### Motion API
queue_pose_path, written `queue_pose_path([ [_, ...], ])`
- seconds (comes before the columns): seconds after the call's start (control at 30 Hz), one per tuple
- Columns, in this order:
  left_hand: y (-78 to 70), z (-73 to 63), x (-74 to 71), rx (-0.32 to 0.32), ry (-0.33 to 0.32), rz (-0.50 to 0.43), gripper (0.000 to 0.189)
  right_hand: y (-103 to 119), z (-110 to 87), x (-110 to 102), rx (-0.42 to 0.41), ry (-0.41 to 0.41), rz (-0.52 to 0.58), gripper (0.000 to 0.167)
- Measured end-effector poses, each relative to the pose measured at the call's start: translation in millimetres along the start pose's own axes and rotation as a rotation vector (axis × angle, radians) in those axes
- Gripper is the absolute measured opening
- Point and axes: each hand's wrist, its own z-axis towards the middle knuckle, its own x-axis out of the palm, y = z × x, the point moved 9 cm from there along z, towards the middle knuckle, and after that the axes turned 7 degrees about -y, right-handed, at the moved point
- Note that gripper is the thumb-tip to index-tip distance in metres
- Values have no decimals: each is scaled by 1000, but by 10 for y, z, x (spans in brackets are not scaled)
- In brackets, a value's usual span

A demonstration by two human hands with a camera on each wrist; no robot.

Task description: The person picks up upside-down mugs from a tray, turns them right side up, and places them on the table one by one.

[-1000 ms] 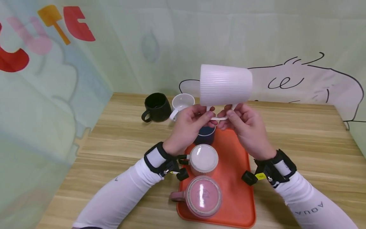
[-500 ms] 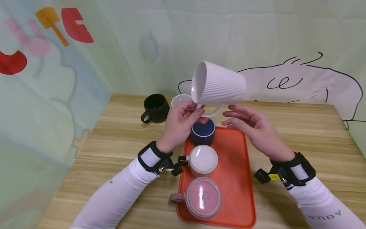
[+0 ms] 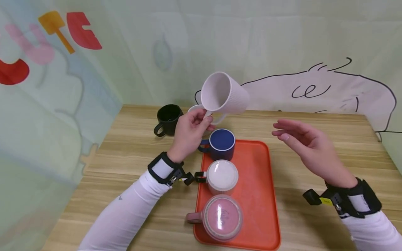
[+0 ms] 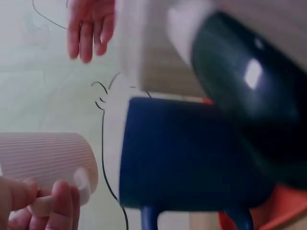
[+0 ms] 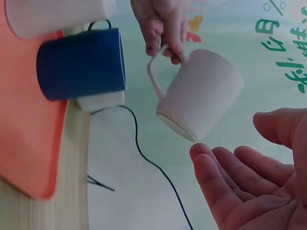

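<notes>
A white ribbed mug (image 3: 239,99) is held in the air above the far end of the tray, tilted on its side with its opening towards the left and the camera. My left hand (image 3: 188,134) pinches its handle near the rim; the right wrist view shows this mug (image 5: 204,91) with its base angled downward. Off to the right, my right hand (image 3: 317,153) hovers apart from the mug, fingers extended and empty. Below the held mug, a navy mug (image 3: 222,145) stands upside down at the far end of the orange tray (image 3: 255,195).
On the tray, an upside-down white mug (image 3: 223,176) with a black handle and an upside-down pink mug (image 3: 223,216) line up towards me, handles left. A black mug (image 3: 168,120) stands upright at the table's back left. Beside it, another white mug (image 3: 195,107) is mostly hidden.
My right hand has let go of the ribbed mug's handle and moved away right. My left hand has carried the mug leftward and turned its opening towards the camera.
</notes>
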Motion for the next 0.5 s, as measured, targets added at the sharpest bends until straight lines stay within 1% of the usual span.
queue_pose_path([
  [0.13, 98, 29, -48, -25, -2, 53, 22, -40, -65, -151, -12, -31, -97, 43],
  [0.27, 144, 59, -66, -38, 12, 105, 22, -93, -115, -275, -5, -58, -195, 44],
  [0.37, 190, 76, -68, -59, 21, 141, 22, -127, -138, -327, 0, -70, -223, 44],
  [0.5, 252, 85, -74, -86, 28, 211, 20, -145, -155, -337, -1, -65, -226, 45],
])
